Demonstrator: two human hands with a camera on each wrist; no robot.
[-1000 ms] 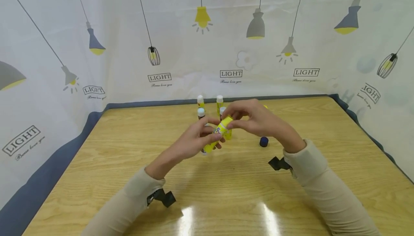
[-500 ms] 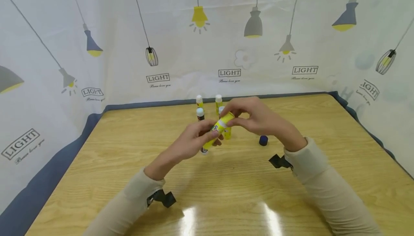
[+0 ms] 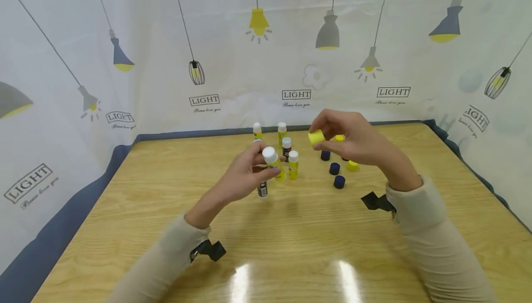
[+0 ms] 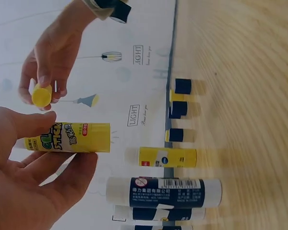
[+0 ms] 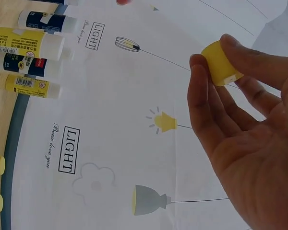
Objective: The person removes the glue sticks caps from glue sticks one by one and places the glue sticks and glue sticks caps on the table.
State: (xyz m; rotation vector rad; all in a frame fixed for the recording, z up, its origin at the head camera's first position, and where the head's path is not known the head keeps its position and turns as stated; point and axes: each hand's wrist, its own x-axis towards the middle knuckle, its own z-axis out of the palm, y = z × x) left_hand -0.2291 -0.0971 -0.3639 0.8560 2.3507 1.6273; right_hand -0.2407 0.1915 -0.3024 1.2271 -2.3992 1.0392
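My left hand (image 3: 243,172) grips a yellow glue stick (image 4: 72,137) between thumb and fingers, raised above the table. Its white top (image 3: 269,154) is bare and tilts up toward the head camera. To the right, my right hand (image 3: 353,137) pinches a yellow cap (image 5: 222,63) in the air, apart from the glue stick. Behind and beside the left hand stand several uncapped glue sticks, among them a yellow one (image 3: 293,166) and a dark blue one (image 4: 175,192). The left hand partly hides some of them in the head view.
Below the right hand, several loose caps lie on the wooden table (image 3: 299,247), such as a dark blue cap (image 3: 339,182) and a yellow cap (image 3: 352,166). A white curtain (image 3: 232,53) printed with lamps hangs behind the table's far edge.
The yellow cap has come off the glue stick. My right hand has moved right and up with it, while the left hand has tipped the stick more upright. More loose caps now show.
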